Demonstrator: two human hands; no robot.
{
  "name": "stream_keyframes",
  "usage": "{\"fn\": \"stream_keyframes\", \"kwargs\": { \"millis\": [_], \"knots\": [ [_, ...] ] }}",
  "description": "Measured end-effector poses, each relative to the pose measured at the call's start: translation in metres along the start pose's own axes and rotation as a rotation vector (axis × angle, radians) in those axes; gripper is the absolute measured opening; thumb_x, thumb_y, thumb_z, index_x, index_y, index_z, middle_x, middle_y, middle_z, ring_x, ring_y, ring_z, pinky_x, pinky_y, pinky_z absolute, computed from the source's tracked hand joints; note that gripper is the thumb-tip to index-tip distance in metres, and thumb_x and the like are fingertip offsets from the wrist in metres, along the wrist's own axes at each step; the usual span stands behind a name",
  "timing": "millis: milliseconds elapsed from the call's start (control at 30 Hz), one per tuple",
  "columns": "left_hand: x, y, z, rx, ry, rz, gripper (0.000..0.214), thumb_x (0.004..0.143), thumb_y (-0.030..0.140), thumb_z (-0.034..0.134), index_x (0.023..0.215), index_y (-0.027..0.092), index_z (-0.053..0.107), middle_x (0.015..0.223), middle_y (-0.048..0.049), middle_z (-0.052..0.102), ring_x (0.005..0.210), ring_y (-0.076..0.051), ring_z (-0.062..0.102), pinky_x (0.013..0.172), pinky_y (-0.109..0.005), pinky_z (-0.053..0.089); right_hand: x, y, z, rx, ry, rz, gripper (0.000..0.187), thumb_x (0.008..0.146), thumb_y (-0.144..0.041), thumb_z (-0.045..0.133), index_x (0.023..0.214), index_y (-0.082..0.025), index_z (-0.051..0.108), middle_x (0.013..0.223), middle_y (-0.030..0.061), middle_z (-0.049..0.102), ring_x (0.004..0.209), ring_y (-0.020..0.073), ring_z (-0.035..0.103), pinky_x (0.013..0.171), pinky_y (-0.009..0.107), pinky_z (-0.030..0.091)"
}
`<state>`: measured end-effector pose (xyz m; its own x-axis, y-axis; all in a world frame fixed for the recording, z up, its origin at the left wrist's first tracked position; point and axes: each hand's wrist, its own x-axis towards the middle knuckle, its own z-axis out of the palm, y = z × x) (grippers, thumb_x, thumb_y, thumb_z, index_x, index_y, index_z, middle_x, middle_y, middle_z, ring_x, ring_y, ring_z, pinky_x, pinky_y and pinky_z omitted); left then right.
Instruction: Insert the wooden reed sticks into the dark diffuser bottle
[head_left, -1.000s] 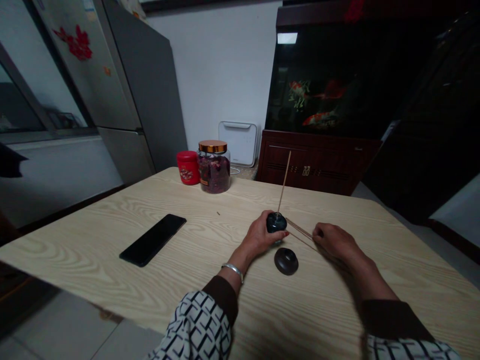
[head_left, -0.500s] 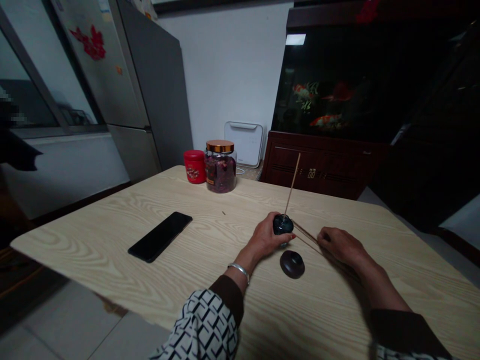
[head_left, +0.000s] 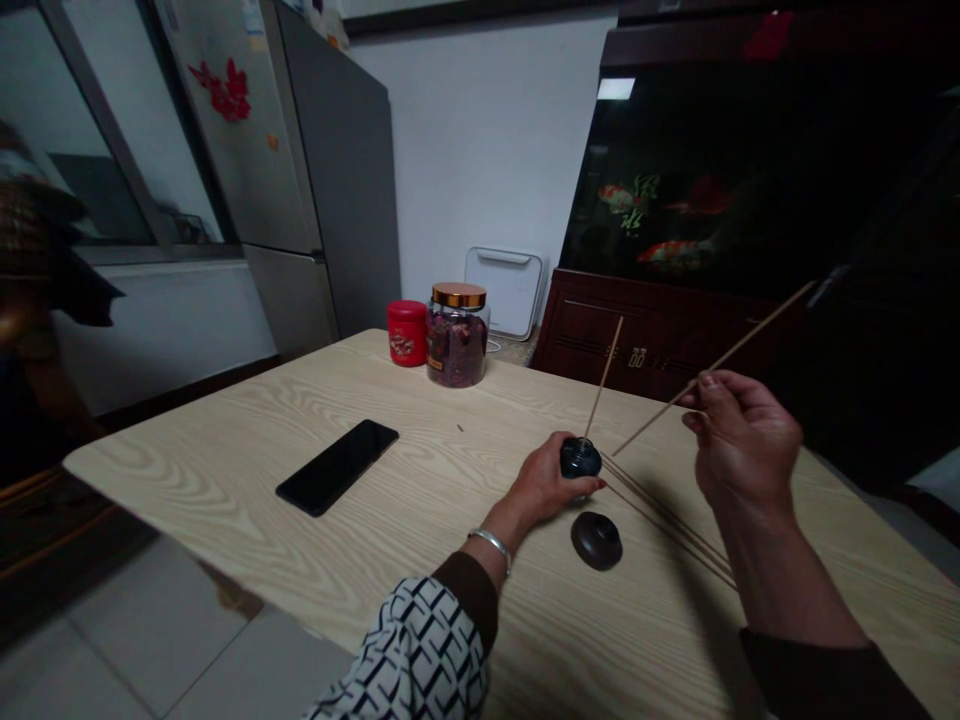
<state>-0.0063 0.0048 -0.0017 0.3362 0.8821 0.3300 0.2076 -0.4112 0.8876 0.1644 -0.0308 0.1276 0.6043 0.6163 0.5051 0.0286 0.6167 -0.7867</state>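
Incense stick (head_left: 750,338), slanting up rightward, pinched in right hand (head_left: 739,435)

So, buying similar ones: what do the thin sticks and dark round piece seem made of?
The thin sticks look like matte, straw-brown bamboo or wood. The dark round piece has a soft sheen, so glazed ceramic or polished wood; dim light hides which.
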Motion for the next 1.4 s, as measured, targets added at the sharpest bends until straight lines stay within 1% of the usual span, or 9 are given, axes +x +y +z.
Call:
{"fn": "stream_keyframes", "kwargs": {
  "millis": [133,300,500,600,700,867,967,1133,1400],
  "knots": [
    [0.000,0.000,0.000,0.002,-0.007,0.001,0.069,0.067,0.051,0.082,0.123,0.021,0.055,0.104,-0.0063,0.067,0.092,-0.022,0.063,0.080,-0.032,0.050,-0.006,0.016,0.017,0.002,0.008,-0.042,0.023,0.069,-0.032,0.081,0.082,-0.018,0.068,0.070,-0.0014,0.063,0.061,0.0091,0.058,0.045,0.017,0.041],
    [0.001,0.002,0.000,0.014,0.000,-0.005,0.068,0.067,0.050,0.082,0.122,0.021,0.055,0.103,-0.0052,0.068,0.092,-0.022,0.063,0.080,-0.032,0.050,-0.010,0.034,0.020,-0.022,-0.034,-0.048,0.023,0.072,-0.033,0.079,0.084,-0.018,0.067,0.071,-0.0012,0.064,0.062,0.0099,0.059,0.046,0.018,0.042],
    [0.001,0.002,0.000,0.021,0.003,0.010,0.064,0.068,0.048,0.081,0.121,0.022,0.056,0.104,-0.0049,0.068,0.093,-0.022,0.063,0.082,-0.033,0.050,-0.025,0.055,0.013,-0.200,-0.223,0.029,0.025,0.077,-0.038,0.074,0.088,-0.018,0.065,0.072,0.0000,0.064,0.065,0.0120,0.059,0.051,0.021,0.044],
    [0.001,0.002,0.000,0.015,0.001,0.013,0.064,0.068,0.046,0.081,0.121,0.022,0.056,0.104,-0.0055,0.068,0.093,-0.023,0.063,0.082,-0.033,0.050,-0.030,0.059,0.001,-0.327,-0.389,0.134,0.030,0.078,-0.045,0.072,0.089,-0.018,0.065,0.074,0.0016,0.065,0.065,0.0137,0.060,0.052,0.023,0.045],
    [0.001,0.001,0.000,0.006,-0.005,0.007,0.066,0.068,0.047,0.081,0.123,0.021,0.055,0.105,-0.0064,0.068,0.093,-0.023,0.063,0.082,-0.034,0.050,-0.022,0.060,-0.026,-0.506,-0.493,0.164,0.033,0.083,-0.050,0.063,0.091,-0.018,0.064,0.081,0.0047,0.067,0.068,0.0164,0.061,0.055,0.026,0.045],
    [0.001,-0.001,0.001,0.003,-0.003,0.005,0.068,0.068,0.050,0.081,0.123,0.022,0.055,0.104,-0.0064,0.068,0.093,-0.023,0.063,0.082,-0.035,0.050,0.001,0.069,-0.094,-1.159,-0.700,0.047,0.024,0.086,-0.039,0.053,0.090,-0.021,0.068,0.091,0.0074,0.071,0.080,0.0212,0.065,0.072,0.032,0.045],
    [0.002,-0.001,0.001,0.001,-0.005,0.016,0.066,0.068,0.050,0.081,0.122,0.021,0.055,0.104,-0.0061,0.067,0.093,-0.023,0.063,0.083,-0.035,0.051,-0.001,0.072,-0.117,-1.496,-0.844,0.073,0.022,0.085,-0.035,0.052,0.090,-0.023,0.070,0.098,0.0079,0.071,0.087,0.0237,0.065,0.070,0.032,0.042],
    [0.001,0.000,0.001,0.012,0.005,0.014,0.066,0.068,0.047,0.082,0.123,0.020,0.055,0.105,-0.0066,0.068,0.094,-0.023,0.063,0.084,-0.035,0.051,-0.016,0.065,-0.105,-1.664,-0.904,0.133,0.019,0.085,-0.030,0.049,0.089,-0.025,0.067,0.096,0.0059,0.071,0.091,0.0233,0.064,0.066,0.030,0.037],
    [0.002,0.002,0.001,0.027,0.005,0.005,0.066,0.067,0.047,0.082,0.122,0.020,0.055,0.104,-0.0062,0.068,0.095,-0.023,0.063,0.085,-0.034,0.050,-0.017,0.071,-0.103,-1.632,-0.886,0.161,0.015,0.085,-0.024,0.049,0.086,-0.023,0.063,0.091,0.0056,0.071,0.084,0.0201,0.063,0.063,0.028,0.034]
  ]
}}
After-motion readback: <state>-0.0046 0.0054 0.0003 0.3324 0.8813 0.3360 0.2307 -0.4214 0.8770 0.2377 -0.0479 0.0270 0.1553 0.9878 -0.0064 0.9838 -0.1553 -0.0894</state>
